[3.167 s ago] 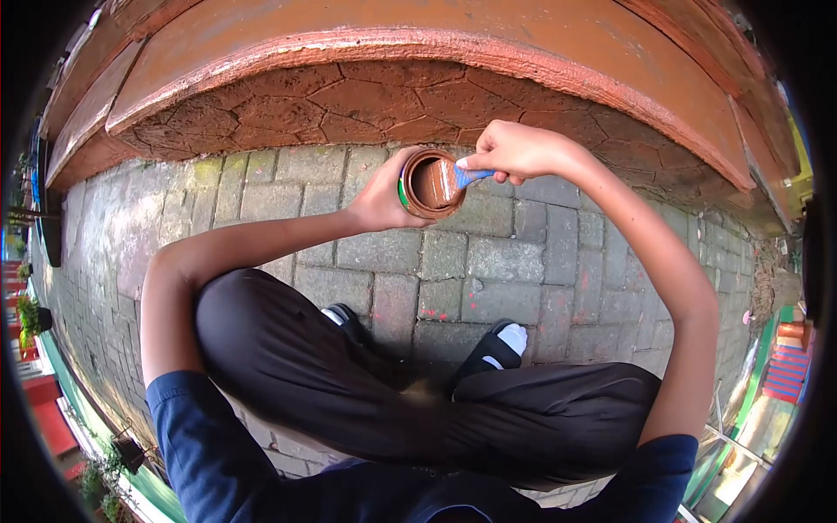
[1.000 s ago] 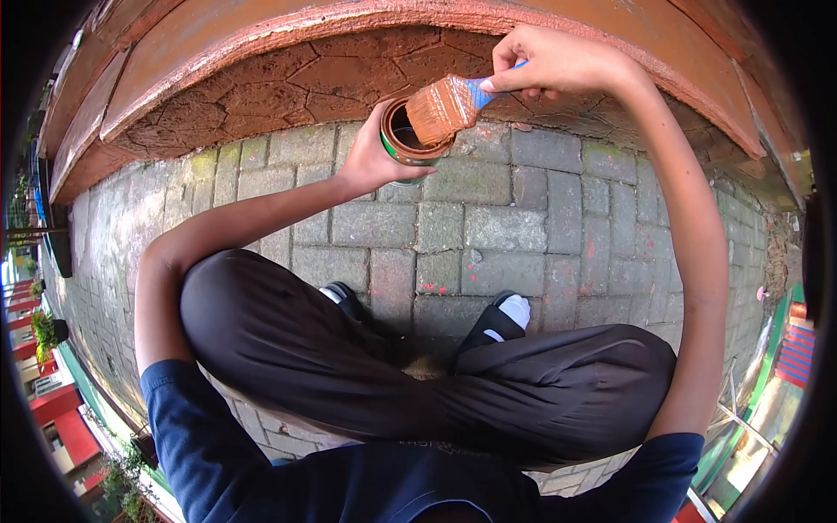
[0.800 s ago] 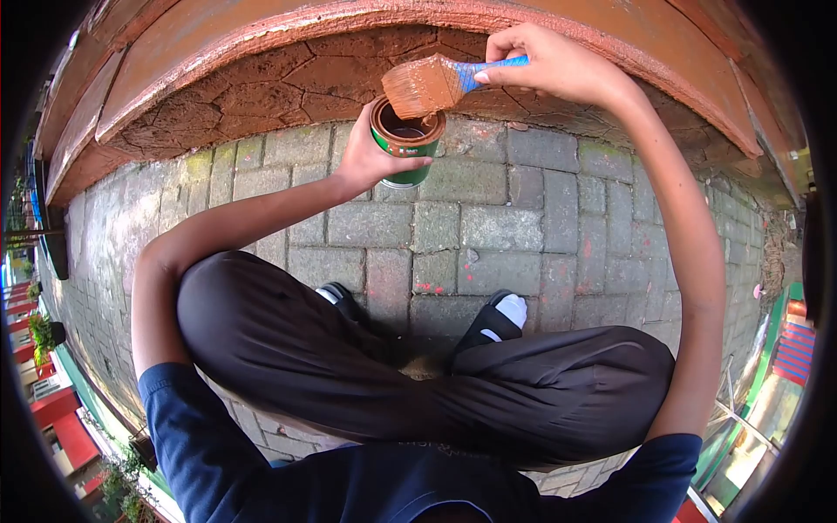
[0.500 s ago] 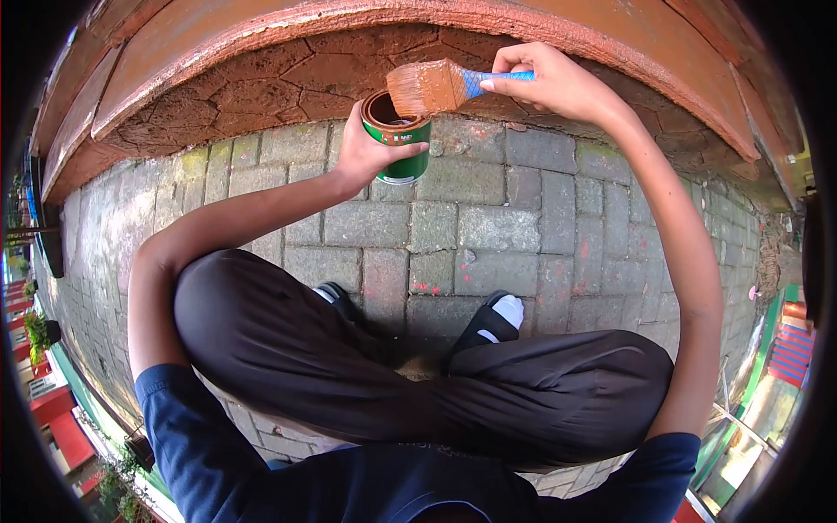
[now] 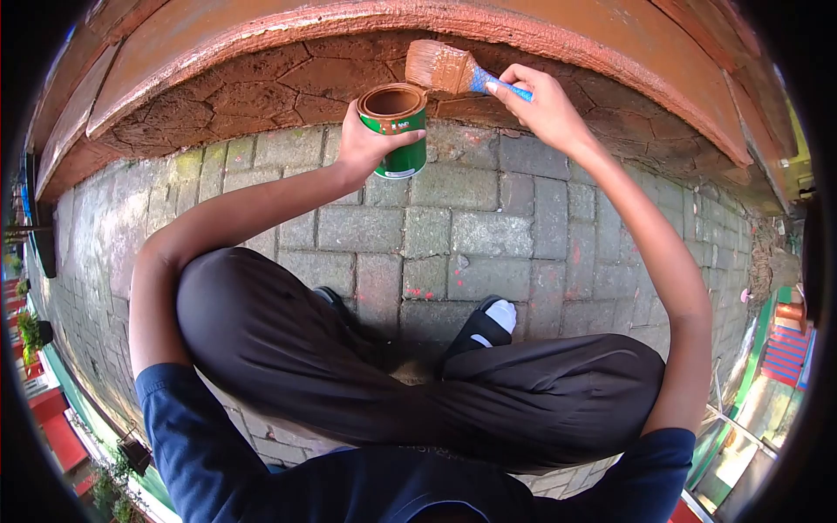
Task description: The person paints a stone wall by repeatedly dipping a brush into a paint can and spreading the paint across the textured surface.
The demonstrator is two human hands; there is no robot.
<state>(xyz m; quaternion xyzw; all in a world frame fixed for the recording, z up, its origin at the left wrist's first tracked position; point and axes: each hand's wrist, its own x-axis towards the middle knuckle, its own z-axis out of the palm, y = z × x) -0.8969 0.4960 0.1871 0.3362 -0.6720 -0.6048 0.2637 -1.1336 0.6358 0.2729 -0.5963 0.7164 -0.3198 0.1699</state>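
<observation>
My left hand (image 5: pixel 366 144) is wrapped round a green paint can (image 5: pixel 407 159), held upright above the paving. Brown paint coats the can's rim and inner wall. In my right hand (image 5: pixel 536 100) is a wide paintbrush (image 5: pixel 449 71), gripped by its blue handle. Brown paint covers the ferrule and bristles, which point left, just above the can's right rim. Behind the brush rises the low brown-painted wall (image 5: pixel 288 83), with a stone-like pattern of grooves.
A reddish-brown ledge (image 5: pixel 593 39) juts out over the wall. Grey paving bricks (image 5: pixel 493 234) with a few red paint spots lie below. My crossed legs in dark trousers (image 5: pixel 279 340) and a sandalled foot (image 5: pixel 484 327) are close underneath. Potted plants (image 5: pixel 33 331) stand far left.
The brush has lifted away from the can's mouth, up and slightly right toward the wall, its bristles tilting upward. My left hand still holds the can in nearly the same place.
</observation>
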